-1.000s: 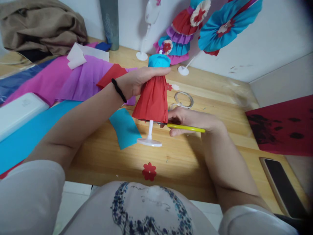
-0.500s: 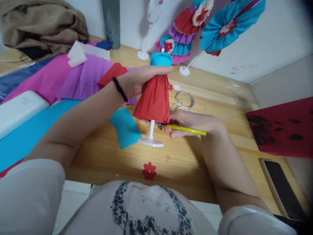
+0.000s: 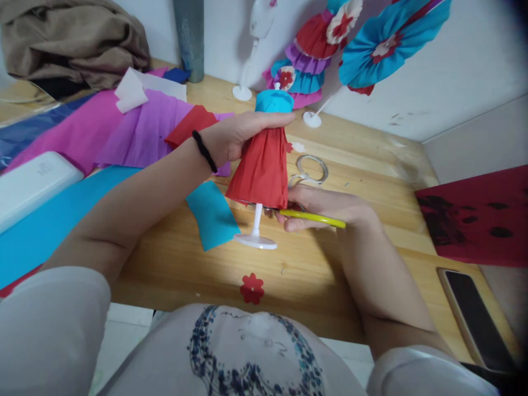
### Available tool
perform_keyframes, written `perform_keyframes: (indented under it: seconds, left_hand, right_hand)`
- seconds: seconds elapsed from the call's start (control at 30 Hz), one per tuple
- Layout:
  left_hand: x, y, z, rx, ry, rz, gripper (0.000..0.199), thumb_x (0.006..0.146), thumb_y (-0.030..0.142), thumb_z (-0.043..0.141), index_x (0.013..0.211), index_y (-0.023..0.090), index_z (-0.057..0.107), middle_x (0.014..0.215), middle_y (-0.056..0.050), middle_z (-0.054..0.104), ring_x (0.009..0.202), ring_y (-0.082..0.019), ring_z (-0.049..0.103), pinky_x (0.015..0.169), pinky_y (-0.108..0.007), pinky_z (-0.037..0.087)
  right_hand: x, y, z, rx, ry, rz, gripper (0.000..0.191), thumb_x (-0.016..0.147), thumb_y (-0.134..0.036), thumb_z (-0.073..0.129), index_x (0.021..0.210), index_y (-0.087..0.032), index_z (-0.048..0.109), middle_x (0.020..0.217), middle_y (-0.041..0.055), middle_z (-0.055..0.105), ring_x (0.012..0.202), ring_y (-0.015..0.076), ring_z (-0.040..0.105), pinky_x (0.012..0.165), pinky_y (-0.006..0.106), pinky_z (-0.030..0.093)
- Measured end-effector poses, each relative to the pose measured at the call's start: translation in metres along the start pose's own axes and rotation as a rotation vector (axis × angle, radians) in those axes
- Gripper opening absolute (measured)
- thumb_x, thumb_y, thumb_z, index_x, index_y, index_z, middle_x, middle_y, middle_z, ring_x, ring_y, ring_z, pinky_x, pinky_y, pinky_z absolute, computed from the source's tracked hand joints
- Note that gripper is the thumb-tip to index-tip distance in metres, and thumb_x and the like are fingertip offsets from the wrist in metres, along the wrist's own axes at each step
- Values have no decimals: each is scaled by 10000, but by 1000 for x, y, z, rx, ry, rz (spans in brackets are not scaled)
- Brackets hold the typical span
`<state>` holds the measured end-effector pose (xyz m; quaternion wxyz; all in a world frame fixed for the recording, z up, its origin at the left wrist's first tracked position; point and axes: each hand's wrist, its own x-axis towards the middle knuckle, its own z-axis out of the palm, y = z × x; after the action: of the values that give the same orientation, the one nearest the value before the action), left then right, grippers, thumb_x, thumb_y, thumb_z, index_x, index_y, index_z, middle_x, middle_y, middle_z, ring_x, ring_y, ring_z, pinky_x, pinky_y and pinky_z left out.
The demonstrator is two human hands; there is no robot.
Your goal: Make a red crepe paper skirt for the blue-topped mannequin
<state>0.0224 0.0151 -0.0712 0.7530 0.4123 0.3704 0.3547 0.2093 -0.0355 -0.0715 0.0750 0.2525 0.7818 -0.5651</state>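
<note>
A small white dress form stands upright, dressed in a pleated red paper skirt and a blue paper top. My left hand is wrapped round its waist from the left, with the thumb side across the front and the other fingers hidden behind. Yellow-handled scissors are in my right hand, at the lower right of the skirt. Their blades lie along the skirt's bottom hem, mostly hidden by the paper. A red paper flower lies near the table's front edge.
Left are a blue paper piece, purple paper and a white case. A tape roll lies behind my right hand. Paper-dressed forms and a bottle stand at the back; a phone lies right.
The dress form and my left hand have shifted very slightly right. The scissors have moved slightly left along the hem, with my right hand still holding them.
</note>
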Motion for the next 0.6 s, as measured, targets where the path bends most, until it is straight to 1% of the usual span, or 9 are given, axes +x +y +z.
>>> perform_keyframes:
  seconds: [0.07,0.13,0.23,0.33,0.43,0.6]
  left_hand:
    - [0,0,0,1,-5,1,212,972,242,568,810,120,629,633,-19,658,740,-189,714,881,-375,564]
    - [1,-1,-1,-9,-23,1,233,975,236,570,773,127,607,632,-22,663,666,-163,687,859,-361,570]
    - [1,-2,-1,-32,-45,5,269,994,218,527,740,141,577,612,-7,654,592,-135,651,830,-348,572]
    - [1,-3,-1,-37,-44,13,284,1000,207,499,734,136,569,606,2,640,596,-128,649,866,-361,554]
    - [1,-3,-1,-31,-42,7,269,992,208,514,739,134,570,605,9,634,598,-119,647,891,-358,542]
    - [1,-3,-1,-35,-45,2,258,993,208,529,751,130,572,594,4,652,531,-86,602,809,-294,559]
  right_hand:
    - [1,1,0,3,16,-6,522,776,-755,629,817,-239,561,701,59,518,624,189,420,543,359,348]
    - [2,3,0,4,25,-22,517,763,-748,651,824,-240,576,679,46,480,607,183,390,532,360,327]
    - [3,7,-1,11,21,-41,506,749,-733,682,842,-245,589,655,25,429,592,175,355,516,352,300]
    - [2,13,-1,3,11,-75,490,762,-690,711,845,-224,582,664,0,408,576,142,323,512,324,293]
    - [1,17,-2,-7,10,-98,472,795,-650,709,857,-201,580,673,-20,400,567,111,312,515,297,292]
    - [1,15,-1,-21,26,-100,453,833,-630,683,830,-191,570,682,-21,406,588,108,319,523,289,290]
